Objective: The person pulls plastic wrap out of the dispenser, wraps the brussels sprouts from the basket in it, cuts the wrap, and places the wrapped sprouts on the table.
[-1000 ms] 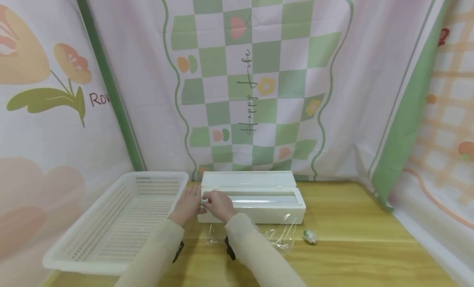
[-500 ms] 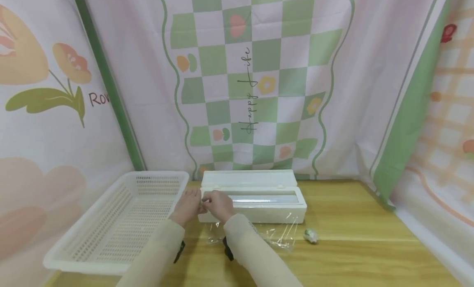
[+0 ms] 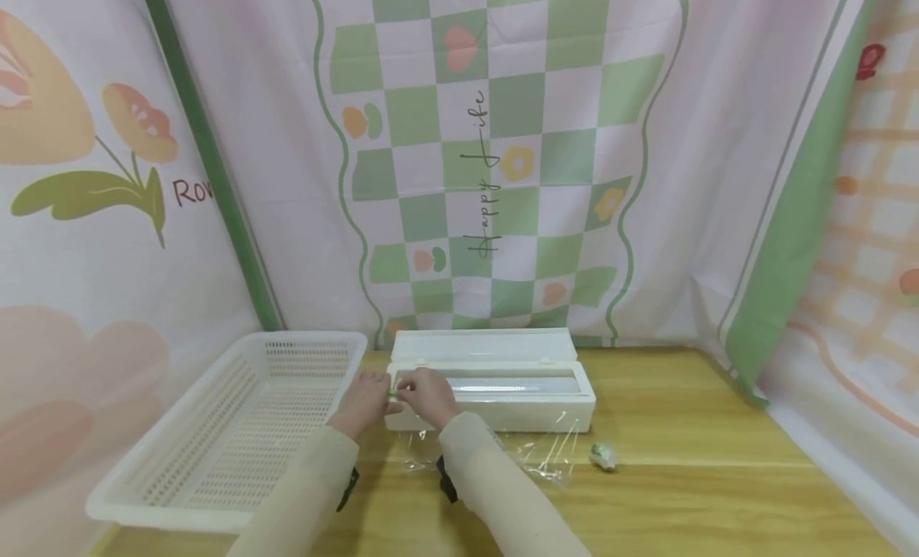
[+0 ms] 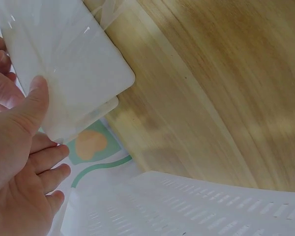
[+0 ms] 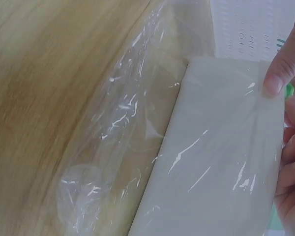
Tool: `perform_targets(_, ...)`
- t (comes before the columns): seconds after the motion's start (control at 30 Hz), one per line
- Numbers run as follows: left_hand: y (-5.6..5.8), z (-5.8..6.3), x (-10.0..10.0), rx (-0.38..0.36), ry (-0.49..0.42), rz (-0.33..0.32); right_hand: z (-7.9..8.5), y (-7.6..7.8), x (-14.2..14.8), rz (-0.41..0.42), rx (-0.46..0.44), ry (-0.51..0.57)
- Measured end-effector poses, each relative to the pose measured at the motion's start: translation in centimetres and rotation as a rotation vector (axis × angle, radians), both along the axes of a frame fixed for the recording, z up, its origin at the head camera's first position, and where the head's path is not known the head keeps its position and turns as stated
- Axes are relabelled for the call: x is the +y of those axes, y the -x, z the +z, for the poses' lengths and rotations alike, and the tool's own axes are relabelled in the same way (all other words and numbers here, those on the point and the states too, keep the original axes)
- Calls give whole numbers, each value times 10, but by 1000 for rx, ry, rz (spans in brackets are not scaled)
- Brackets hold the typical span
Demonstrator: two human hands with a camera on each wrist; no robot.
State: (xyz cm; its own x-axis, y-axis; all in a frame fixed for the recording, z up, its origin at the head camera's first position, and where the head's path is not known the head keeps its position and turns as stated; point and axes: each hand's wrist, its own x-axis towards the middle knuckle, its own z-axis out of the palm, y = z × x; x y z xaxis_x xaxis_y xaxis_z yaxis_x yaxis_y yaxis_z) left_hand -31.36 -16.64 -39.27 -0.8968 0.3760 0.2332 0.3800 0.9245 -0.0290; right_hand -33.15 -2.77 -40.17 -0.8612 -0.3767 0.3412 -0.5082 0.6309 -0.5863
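A white cling film dispenser (image 3: 495, 414) lies with its lid (image 3: 484, 346) raised and a roll of film (image 3: 517, 385) inside. Clear cling film (image 5: 132, 108) hangs over its front onto the table. My left hand (image 3: 364, 403) grips the dispenser's left end, its thumb pressing the film against the front face. Close beside it, my right hand (image 3: 428, 397) has its fingers curled at the front opening and pinches a small green piece (image 5: 289, 90), mostly hidden between the hands.
A white slotted plastic basket (image 3: 172, 515) stands on the left of the wooden table (image 3: 689, 493), close to my left arm. Right of the dispenser lies a small rounded white-and-green bundle (image 3: 603, 456). Printed curtains (image 3: 646, 302) surround the table.
Both hands stay at the dispenser's left end with only slight finger shifts. The green piece shows a little more between them now. The film, basket and bundle keep their places.
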Motion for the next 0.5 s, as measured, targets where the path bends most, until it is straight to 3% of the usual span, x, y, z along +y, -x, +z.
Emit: perform_targets(0.5, 0, -1, 0, -2, 12, 2, 4, 2, 5, 101, -5, 2)
